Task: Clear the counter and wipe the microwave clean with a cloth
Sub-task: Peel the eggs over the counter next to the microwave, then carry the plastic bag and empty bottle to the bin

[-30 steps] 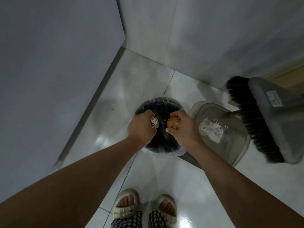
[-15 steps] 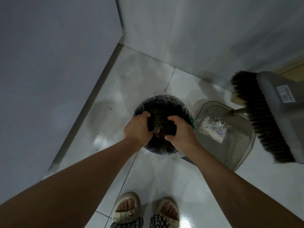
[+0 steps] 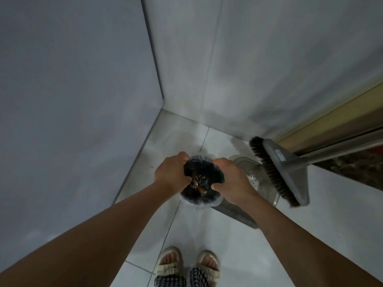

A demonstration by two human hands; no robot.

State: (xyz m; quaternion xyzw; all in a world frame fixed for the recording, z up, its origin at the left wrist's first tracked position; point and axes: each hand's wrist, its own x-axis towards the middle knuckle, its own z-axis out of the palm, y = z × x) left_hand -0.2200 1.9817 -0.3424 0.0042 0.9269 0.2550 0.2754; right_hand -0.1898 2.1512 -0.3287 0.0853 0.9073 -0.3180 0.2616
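My left hand (image 3: 171, 175) and my right hand (image 3: 231, 180) hover over the two sides of a round bin lined with a black bag (image 3: 198, 200) on the floor. On each hand the fingers and thumb curve loosely apart, and neither hand holds anything. Brown and white eggshell pieces (image 3: 196, 184) lie in the bin between the hands. No counter, microwave or cloth is in view.
A grey dustpan (image 3: 259, 183) with white debris stands right of the bin, a grey broom (image 3: 284, 172) leaning above it. Grey walls meet in a corner behind. A door frame (image 3: 331, 129) is at the right. My slippered feet (image 3: 188, 264) stand on white tiles.
One second ago each hand held a piece of eggshell over the bin. Both let go, and the shells now lie in the bin. My head has lifted away from the bin.
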